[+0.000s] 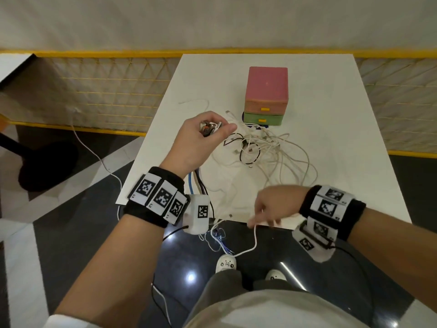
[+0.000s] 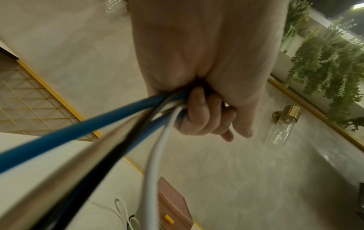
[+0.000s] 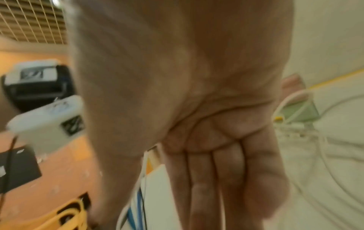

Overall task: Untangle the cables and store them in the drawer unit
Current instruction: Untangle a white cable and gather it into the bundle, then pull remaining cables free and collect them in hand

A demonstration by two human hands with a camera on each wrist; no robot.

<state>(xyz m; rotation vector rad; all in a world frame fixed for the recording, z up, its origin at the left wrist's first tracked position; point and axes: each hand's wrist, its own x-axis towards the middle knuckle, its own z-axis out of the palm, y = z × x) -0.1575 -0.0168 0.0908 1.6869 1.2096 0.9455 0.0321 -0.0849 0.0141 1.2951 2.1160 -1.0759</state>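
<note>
Right hand [image 1: 272,204], at the table's [image 1: 331,138] near edge, pinches a white cable [image 1: 255,240] while the left hand [image 1: 196,143] clamps a bundle [image 2: 118,124] of cable ends; remaining tangle [image 1: 264,147] lies before the shut drawers [image 1: 266,95], so hard pulling likely tightens knots.

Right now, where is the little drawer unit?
In the head view, the drawer unit stands at the far middle of the white table, just beyond the cable tangle and right of the left hand.

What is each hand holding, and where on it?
Left hand grips a bundle of cables near their plug ends. Right hand touches a white cable; grip unclear.
</note>
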